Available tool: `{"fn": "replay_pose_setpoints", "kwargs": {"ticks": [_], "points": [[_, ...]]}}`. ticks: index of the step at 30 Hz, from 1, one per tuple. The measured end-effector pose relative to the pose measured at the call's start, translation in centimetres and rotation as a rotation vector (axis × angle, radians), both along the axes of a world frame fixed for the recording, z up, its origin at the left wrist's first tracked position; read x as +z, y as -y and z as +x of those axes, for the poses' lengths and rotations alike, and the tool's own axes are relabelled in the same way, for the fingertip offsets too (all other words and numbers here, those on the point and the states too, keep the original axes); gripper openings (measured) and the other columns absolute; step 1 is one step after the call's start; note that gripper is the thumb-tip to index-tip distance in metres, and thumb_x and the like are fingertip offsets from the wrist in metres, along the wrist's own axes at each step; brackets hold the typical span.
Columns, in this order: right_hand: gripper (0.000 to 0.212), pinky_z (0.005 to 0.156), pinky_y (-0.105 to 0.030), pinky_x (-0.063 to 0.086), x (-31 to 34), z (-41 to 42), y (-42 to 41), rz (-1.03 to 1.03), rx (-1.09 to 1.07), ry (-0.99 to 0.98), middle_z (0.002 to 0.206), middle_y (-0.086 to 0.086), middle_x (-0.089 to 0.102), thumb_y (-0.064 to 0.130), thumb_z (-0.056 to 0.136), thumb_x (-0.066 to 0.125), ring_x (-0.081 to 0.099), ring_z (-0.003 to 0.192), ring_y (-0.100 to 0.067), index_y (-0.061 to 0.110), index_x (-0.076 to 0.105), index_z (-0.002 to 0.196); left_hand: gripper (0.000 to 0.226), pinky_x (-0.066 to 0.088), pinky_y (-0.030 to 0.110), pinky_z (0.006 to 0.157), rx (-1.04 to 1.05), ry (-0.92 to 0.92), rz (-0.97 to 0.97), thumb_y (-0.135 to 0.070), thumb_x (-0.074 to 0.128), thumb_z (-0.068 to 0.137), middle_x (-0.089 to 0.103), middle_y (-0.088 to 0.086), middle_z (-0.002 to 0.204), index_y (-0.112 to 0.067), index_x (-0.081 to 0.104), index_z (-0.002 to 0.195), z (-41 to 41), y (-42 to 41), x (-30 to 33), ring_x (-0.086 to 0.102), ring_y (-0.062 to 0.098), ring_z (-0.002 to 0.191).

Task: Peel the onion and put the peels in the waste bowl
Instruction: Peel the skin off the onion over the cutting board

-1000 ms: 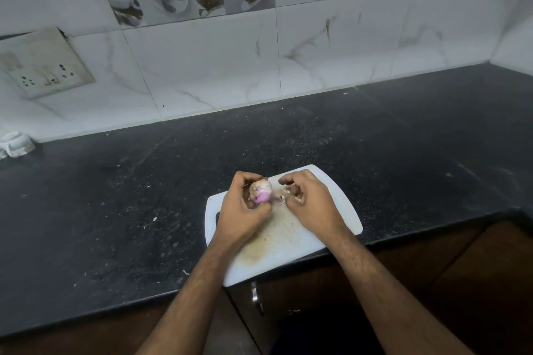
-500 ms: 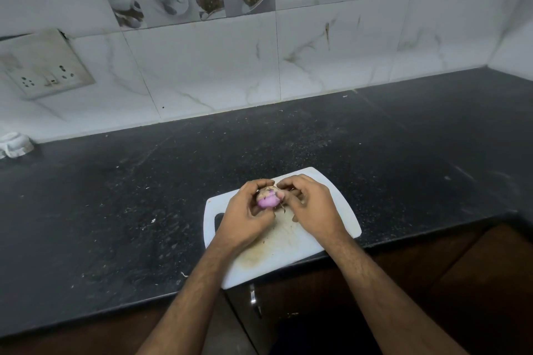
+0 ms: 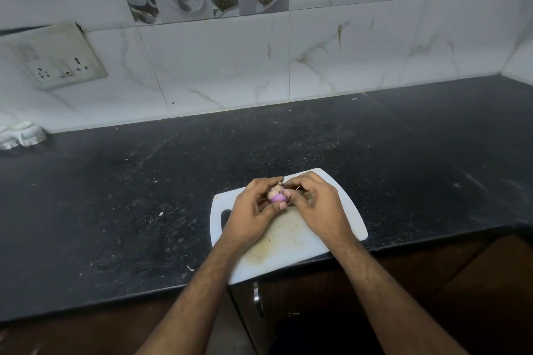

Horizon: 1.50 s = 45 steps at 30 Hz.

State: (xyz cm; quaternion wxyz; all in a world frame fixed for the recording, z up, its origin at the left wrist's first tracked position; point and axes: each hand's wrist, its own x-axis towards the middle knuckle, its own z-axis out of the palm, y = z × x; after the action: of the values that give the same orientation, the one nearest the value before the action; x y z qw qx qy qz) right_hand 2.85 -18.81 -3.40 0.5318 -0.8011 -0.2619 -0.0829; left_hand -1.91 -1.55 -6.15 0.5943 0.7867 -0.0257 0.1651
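Both hands work a small onion above the cutting board.
The left hand [image 3: 251, 210] grips the onion [image 3: 276, 195] with curled fingers; the right hand [image 3: 314, 204] pinches its papery skin, over the white cutting board [image 3: 343, 204] on the counter [image 3: 115, 210].

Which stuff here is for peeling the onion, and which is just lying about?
For the job:
- onion
- left hand, gripping it
- right hand, picking at the peel
- cutting board

Just lying about:
- socket plate
- white object, far left

No waste bowl in view.
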Motion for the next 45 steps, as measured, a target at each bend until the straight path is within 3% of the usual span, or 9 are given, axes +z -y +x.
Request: {"fn": "replay_pose_setpoints", "kwargs": {"ticks": [4, 9, 15, 24, 29, 39, 42, 45], "points": [[0.008, 0.077, -0.010, 0.050, -0.3, 0.3, 0.1, -0.018, -0.011, -0.025, 0.096, 0.017, 0.067, 0.016, 0.091, 0.077, 0.064, 0.090, -0.001, 0.021, 0.075, 0.096, 0.046, 0.054, 0.031, 0.109, -0.013, -0.001, 0.072, -0.009, 0.079, 0.094, 0.063, -0.007, 0.130, -0.023, 0.068, 0.136, 0.0, -0.1, 0.1, 0.066, 0.015, 0.124], [0.006, 0.067, -0.025, 0.059, -0.6, 0.5, -0.1, -0.045, -0.012, -0.061, 0.094, 0.017, 0.066, 0.019, 0.092, 0.076, 0.065, 0.085, -0.007, 0.021, 0.076, 0.097, 0.046, 0.052, 0.022, 0.106, 0.003, 0.000, 0.138, -0.010, 0.078, 0.095, 0.062, -0.005, 0.131, -0.019, 0.066, 0.139, 0.0, -0.1, 0.1, 0.064, 0.010, 0.124], [0.009, 0.077, -0.012, 0.054, -0.3, 0.6, 0.0, -0.040, -0.020, -0.077, 0.091, 0.016, 0.071, 0.017, 0.091, 0.077, 0.066, 0.087, -0.001, 0.023, 0.073, 0.098, 0.046, 0.048, 0.013, 0.103, 0.022, 0.011, 0.209, -0.009, 0.077, 0.096, 0.063, -0.005, 0.131, -0.014, 0.066, 0.140, -0.2, 0.1, 0.5, 0.063, 0.000, 0.121], [0.005, 0.078, -0.019, 0.057, -0.4, 0.9, 0.2, -0.036, 0.006, -0.189, 0.085, 0.013, 0.076, 0.025, 0.091, 0.078, 0.071, 0.082, -0.002, 0.028, 0.075, 0.092, 0.047, 0.046, 0.012, 0.105, 0.035, -0.009, 0.267, -0.013, 0.077, 0.097, 0.062, -0.006, 0.132, -0.016, 0.065, 0.142, -0.3, 0.1, 0.5, 0.062, 0.002, 0.123], [0.006, 0.080, -0.026, 0.060, -0.7, 1.1, 0.2, -0.035, 0.019, -0.191, 0.084, 0.012, 0.076, 0.023, 0.092, 0.077, 0.070, 0.081, -0.005, 0.028, 0.072, 0.092, 0.047, 0.042, 0.006, 0.102, 0.048, -0.007, 0.305, -0.013, 0.075, 0.098, 0.062, -0.005, 0.131, -0.016, 0.064, 0.143, -0.3, 0.2, 0.5, 0.058, -0.009, 0.119], [0.011, 0.081, -0.017, 0.055, -0.6, 1.0, 0.0, -0.029, 0.072, -0.220, 0.091, 0.009, 0.073, 0.017, 0.098, 0.069, 0.067, 0.085, 0.002, 0.024, 0.068, 0.107, 0.049, 0.048, 0.016, 0.105, 0.100, -0.034, 0.320, -0.019, 0.080, 0.095, 0.060, -0.008, 0.127, -0.016, 0.064, 0.142, -0.2, 0.4, 0.6, 0.061, 0.002, 0.118], [0.013, 0.084, -0.022, 0.057, -0.9, 1.1, 0.0, -0.017, 0.041, -0.207, 0.095, 0.010, 0.074, 0.019, 0.099, 0.067, 0.069, 0.089, -0.001, 0.023, 0.069, 0.111, 0.050, 0.049, 0.015, 0.101, 0.127, -0.036, 0.304, -0.023, 0.085, 0.091, 0.061, -0.007, 0.124, -0.018, 0.067, 0.137, -0.2, 0.5, 0.8, 0.061, 0.000, 0.113], [0.011, 0.082, -0.017, 0.054, -0.9, 1.2, 0.2, -0.055, 0.007, -0.171, 0.096, 0.015, 0.075, 0.018, 0.100, 0.066, 0.068, 0.092, 0.002, 0.024, 0.073, 0.106, 0.047, 0.052, 0.017, 0.098, 0.142, -0.034, 0.280, -0.027, 0.088, 0.087, 0.062, -0.005, 0.120, -0.020, 0.070, 0.130, -0.3, 0.6, 0.8, 0.062, 0.002, 0.111]]}}
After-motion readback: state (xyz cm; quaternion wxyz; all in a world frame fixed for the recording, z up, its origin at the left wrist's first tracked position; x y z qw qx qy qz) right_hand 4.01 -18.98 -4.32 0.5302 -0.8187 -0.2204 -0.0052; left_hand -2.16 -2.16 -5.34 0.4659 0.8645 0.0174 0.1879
